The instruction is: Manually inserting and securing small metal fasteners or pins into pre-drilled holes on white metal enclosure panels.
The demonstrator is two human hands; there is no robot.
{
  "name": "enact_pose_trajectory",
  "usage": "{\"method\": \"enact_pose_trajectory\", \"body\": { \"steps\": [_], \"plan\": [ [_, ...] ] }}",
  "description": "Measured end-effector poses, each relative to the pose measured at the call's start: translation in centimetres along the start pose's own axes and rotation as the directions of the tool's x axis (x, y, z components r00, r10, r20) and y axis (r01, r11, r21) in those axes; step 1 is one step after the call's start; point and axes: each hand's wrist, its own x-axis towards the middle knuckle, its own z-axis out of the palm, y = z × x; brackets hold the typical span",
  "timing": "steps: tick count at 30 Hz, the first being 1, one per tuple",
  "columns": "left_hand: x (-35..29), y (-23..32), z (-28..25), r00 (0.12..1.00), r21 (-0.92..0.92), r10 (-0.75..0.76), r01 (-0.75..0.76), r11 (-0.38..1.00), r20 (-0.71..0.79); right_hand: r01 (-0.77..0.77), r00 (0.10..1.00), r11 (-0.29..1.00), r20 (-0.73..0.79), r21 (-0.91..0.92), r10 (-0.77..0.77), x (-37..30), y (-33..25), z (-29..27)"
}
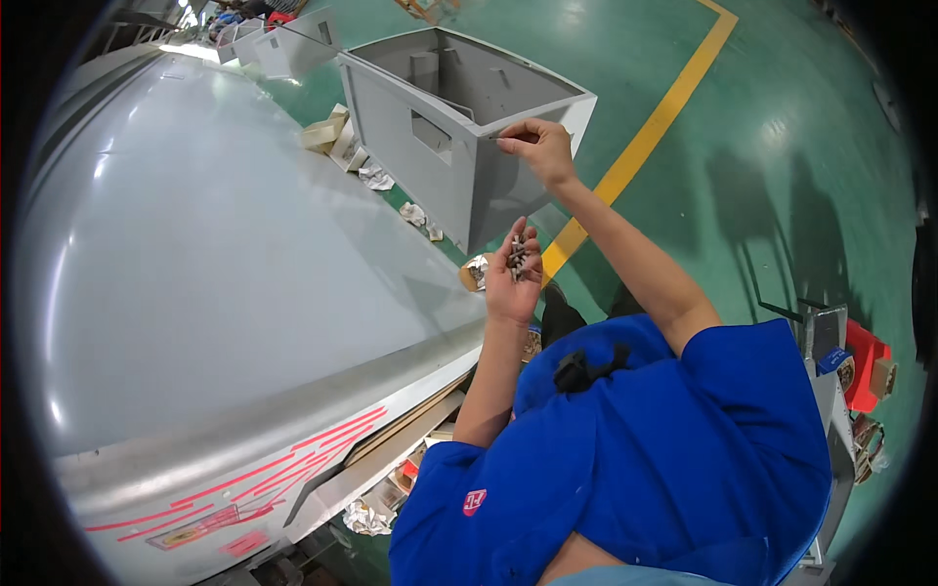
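My left hand, palm up and cupped, holds a handful of small metal screws in front of the cabinet's near corner. My right hand is at the top edge of that grey metal cabinet, close to its corner. Its thumb and forefinger are pinched together; what they hold, if anything, is too small to make out. The cabinet is a box with an open top and a rectangular cutout in one side wall. Inside it, brackets show against the grey walls.
To my left stretches a large grey sheet-metal surface with red strips along its near side. Crumpled paper and cartons lie beside the cabinet. A yellow line crosses the green floor. Behind me at right sits a red bin.
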Motion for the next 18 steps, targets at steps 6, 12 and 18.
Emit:
{"method": "enact_pose_trajectory", "body": {
  "steps": [6,12,18],
  "plan": [
    [1.7,4.3,-0.8,0.991,0.227,-0.083,0.057,0.972,0.105,0.139,0.974,0.974,-0.153,-0.181,-0.168,-1.1,-0.3,0.5],
    [2.3,6.3,0.7,0.978,0.474,-0.140,0.050,0.879,0.155,0.333,0.872,0.906,-0.279,-0.262,-0.402,-2.4,-0.4,0.5],
    [2.5,8.5,0.9,0.970,0.540,-0.188,0.077,0.838,0.154,0.327,0.837,0.920,-0.387,-0.214,-0.387,-2.6,1.0,0.9]
  ]
}}
